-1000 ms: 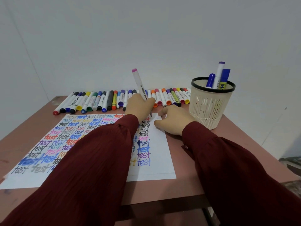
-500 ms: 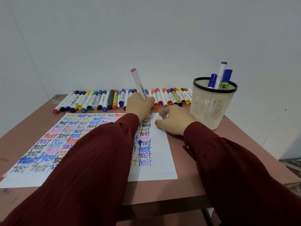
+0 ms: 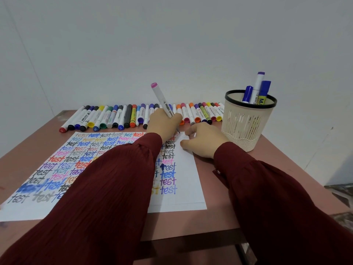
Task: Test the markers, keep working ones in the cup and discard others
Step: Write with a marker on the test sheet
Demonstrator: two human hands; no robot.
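My left hand (image 3: 163, 122) grips a white marker with a pink end cap (image 3: 161, 99), its dark tip down at the top edge of the white paper (image 3: 188, 180). The sheet is covered with the word "test" in many colours. My right hand (image 3: 205, 141) rests on the paper's right edge with its fingers curled; whether it holds anything is hidden. A cream mesh cup with a black rim (image 3: 246, 129) stands right of that hand, holding three markers (image 3: 257, 88) in blue and purple. Along the wall lies a row of several capped markers (image 3: 118, 117).
The brown table (image 3: 219, 213) ends at a front edge near me and a right edge just past the cup. A white wall (image 3: 172, 44) rises directly behind the marker row. Bare table lies between the paper and the right edge.
Both hands stay where they were. The marker in my left hand shifts only slightly at the top of the paper, and the view has drifted a little.
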